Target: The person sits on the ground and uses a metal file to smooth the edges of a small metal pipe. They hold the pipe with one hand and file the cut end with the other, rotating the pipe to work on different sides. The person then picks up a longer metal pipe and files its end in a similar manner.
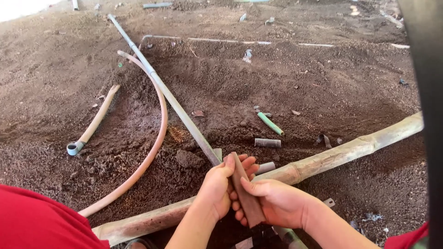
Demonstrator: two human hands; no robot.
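Held by both hands, strip (247, 196) points up-left

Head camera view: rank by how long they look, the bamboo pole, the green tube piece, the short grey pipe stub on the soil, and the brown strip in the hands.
1. Pale bamboo pole, by far the longest.
2. Flat brown strip, held by the left hand and right hand; nearest the camera, so its look is flattered.
3. Green tube piece and short grey pipe stub: too alike to rank.
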